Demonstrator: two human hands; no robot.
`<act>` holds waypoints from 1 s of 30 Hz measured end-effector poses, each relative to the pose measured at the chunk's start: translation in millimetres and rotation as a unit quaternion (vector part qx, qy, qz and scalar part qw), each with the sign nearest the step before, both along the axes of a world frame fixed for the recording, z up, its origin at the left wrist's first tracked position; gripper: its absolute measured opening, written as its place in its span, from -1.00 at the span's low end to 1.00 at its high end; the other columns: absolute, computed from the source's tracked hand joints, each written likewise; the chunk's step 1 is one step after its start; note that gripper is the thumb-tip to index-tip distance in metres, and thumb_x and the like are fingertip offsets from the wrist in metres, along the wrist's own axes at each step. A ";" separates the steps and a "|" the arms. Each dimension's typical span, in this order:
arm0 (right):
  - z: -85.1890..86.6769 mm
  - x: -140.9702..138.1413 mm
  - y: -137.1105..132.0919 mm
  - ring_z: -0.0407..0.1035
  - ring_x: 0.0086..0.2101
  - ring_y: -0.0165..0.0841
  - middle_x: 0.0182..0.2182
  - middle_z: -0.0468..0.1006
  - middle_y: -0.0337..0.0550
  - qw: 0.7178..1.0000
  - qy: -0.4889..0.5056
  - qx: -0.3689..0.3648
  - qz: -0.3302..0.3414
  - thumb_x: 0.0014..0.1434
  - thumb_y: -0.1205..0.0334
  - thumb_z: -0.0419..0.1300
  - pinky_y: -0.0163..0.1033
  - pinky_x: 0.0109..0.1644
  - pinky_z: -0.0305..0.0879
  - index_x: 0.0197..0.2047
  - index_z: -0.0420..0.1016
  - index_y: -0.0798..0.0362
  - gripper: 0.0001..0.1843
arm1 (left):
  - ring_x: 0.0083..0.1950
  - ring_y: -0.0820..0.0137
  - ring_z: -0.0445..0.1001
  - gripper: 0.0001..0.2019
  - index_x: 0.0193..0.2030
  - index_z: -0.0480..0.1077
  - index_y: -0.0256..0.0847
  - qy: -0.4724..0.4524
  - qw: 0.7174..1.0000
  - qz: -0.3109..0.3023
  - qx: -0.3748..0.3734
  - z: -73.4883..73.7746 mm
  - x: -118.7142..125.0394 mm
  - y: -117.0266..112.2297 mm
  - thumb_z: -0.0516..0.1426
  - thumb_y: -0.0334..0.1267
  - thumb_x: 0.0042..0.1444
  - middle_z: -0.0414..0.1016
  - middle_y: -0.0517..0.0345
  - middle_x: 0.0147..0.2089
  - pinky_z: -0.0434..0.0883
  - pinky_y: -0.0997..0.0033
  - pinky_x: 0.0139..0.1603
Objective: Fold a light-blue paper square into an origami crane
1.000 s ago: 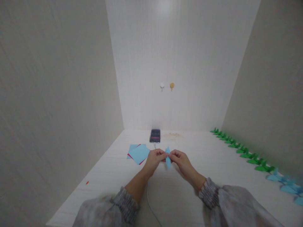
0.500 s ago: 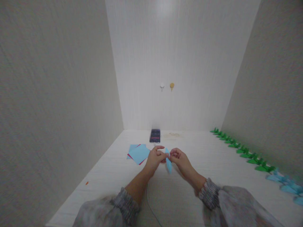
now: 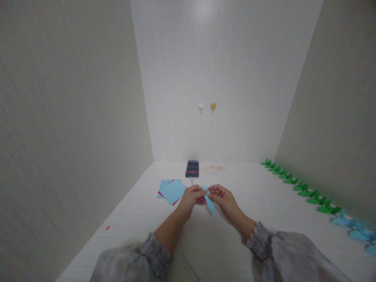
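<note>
Folding seems in hand: left hand (image 3: 189, 199) pinches blue paper (image 3: 209, 204); right hand (image 3: 224, 197), fingers narrow, at its right edge, grip unclear. Next fold likely calls for steady left hold.

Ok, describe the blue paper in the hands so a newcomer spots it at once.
On the white table, right of the overlapping blue and red sheets, find the left hand and right hand. Between them slants a narrow folded blue paper. Unlike the flat sheets or the blue shapes lined up far right, it is held.
</note>
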State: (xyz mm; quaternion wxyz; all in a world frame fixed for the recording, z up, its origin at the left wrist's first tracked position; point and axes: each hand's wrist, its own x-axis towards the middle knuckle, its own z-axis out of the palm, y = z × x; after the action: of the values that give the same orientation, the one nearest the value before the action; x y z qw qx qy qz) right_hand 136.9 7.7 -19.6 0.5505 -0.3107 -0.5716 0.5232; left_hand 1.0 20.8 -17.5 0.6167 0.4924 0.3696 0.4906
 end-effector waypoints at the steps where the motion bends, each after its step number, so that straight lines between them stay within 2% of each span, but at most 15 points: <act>1: -0.7 -0.5 0.0 0.30 -0.45 -0.45 -0.50 0.43 -0.25 1.000 0.005 0.002 0.003 -0.15 0.27 0.20 -0.31 -0.32 0.20 -0.37 0.34 0.08 -0.80 | -0.64 0.55 0.28 -0.71 -0.60 0.22 -0.29 -0.015 1.000 -0.002 -0.003 -0.1 0.0 0.2 0.19 -0.12 -0.33 0.33 0.22 -0.66 0.19 0.54 -0.55; 7: -1.0 -2.5 -0.5 0.29 -0.47 -0.47 -0.51 0.41 -0.28 0.999 0.040 -0.003 0.031 -0.16 0.33 0.21 -0.33 -0.33 0.19 -0.36 0.31 0.05 -0.78 | -0.65 0.61 0.19 -0.72 -0.60 0.20 -0.30 -0.057 0.998 -0.016 0.000 1.6 0.5 -1.0 0.18 -0.14 -0.28 0.26 0.26 -0.67 0.12 0.57 -0.59; 13: 0.3 -2.1 -1.8 0.29 -0.45 -0.46 -0.49 0.41 -0.27 0.997 0.043 -0.009 0.057 -0.15 0.36 0.19 -0.31 -0.31 0.18 -0.37 0.29 0.06 -0.80 | -0.56 0.56 0.28 -0.70 -0.35 0.35 -0.31 -0.049 0.997 -0.057 0.002 6.4 -0.1 -4.2 0.18 -0.19 -0.26 0.35 0.17 -0.52 0.17 0.54 -0.51; 16: -0.2 -2.3 -1.2 0.28 -0.46 -0.47 -0.50 0.40 -0.29 0.998 0.035 -0.006 0.054 -0.16 0.37 0.19 -0.34 -0.35 0.17 -0.41 0.28 0.06 -0.82 | -0.54 0.55 0.28 -0.75 -0.42 0.36 -0.33 -0.042 0.998 -0.041 0.016 5.4 -0.3 -2.5 0.18 -0.21 -0.27 0.35 0.17 -0.53 0.19 0.53 -0.48; 22: -3.2 -4.4 0.9 0.27 -0.52 -0.49 -0.57 0.38 -0.32 0.999 0.019 -0.023 0.022 -0.19 0.32 0.21 -0.38 -0.43 0.13 -0.43 0.26 0.06 -0.80 | -0.64 0.60 0.19 -0.77 -0.60 0.28 -0.32 0.013 0.998 0.004 0.060 2.8 1.3 -0.7 0.17 -0.16 -0.27 0.27 0.28 -0.69 0.12 0.57 -0.56; 26: -9.0 -6.1 4.2 0.23 -0.59 -0.50 -0.62 0.37 -0.31 0.998 -0.023 -0.049 0.015 -0.18 0.20 0.20 -0.38 -0.51 0.08 -0.47 0.29 0.11 -0.80 | -0.65 0.58 0.20 -0.73 -0.63 0.23 -0.29 0.064 0.994 0.024 0.085 3.2 2.3 -0.8 0.14 -0.11 -0.26 0.26 0.29 -0.71 0.13 0.57 -0.58; 30: -13.9 -4.0 7.8 0.13 -0.65 -0.54 -0.68 0.32 -0.33 0.996 -0.071 -0.040 -0.024 -0.21 0.16 0.21 -0.40 -0.58 0.00 -0.56 0.30 0.12 -0.79 | -0.66 0.55 0.23 -0.71 -0.65 0.22 -0.28 0.094 0.991 0.045 0.085 2.5 1.4 -0.2 0.13 -0.07 -0.26 0.27 0.27 -0.73 0.14 0.56 -0.59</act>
State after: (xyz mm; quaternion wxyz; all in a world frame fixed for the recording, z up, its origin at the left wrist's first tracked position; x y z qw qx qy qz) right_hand 132.8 15.5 -33.5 0.5082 -0.3827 -0.5803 0.5084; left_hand 2.4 20.6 -15.0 0.5123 0.5702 0.4047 0.4986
